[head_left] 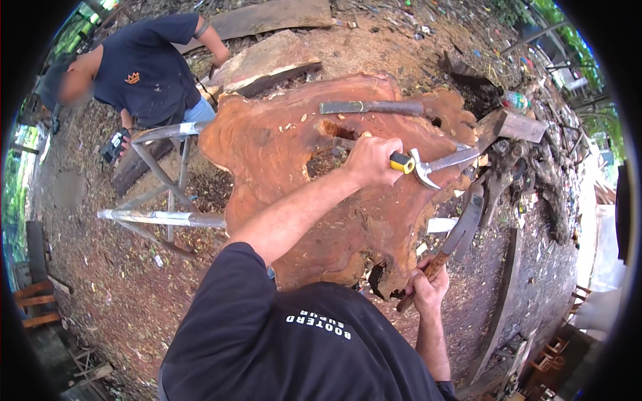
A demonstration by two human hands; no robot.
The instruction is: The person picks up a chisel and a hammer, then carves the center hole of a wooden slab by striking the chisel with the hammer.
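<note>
My left hand (376, 160) is closed around a yellow-and-black handle (401, 162), whose butt end shows past my fist. It looks like a chisel; its short metal blade (344, 142) points left toward a hollow in the reddish wood slab (267, 187). Just right of that fist lies a claw hammer (422, 170), its grey shaft stretching right. Low at the right edge of the slab, my right hand (428, 287) grips the wooden handle of a tool with a long curved metal blade (471, 210), tilted up and away. What kind of bladed tool it is, I cannot tell.
A broad chisel (371, 107) lies across the far side of the slab. Metal stand legs (167, 218) jut out on the left. A co-worker (147, 67) bends at the far left, near rough planks (267, 63). Right of the slab are a wooden block (521, 127) and tangled roots (552, 180).
</note>
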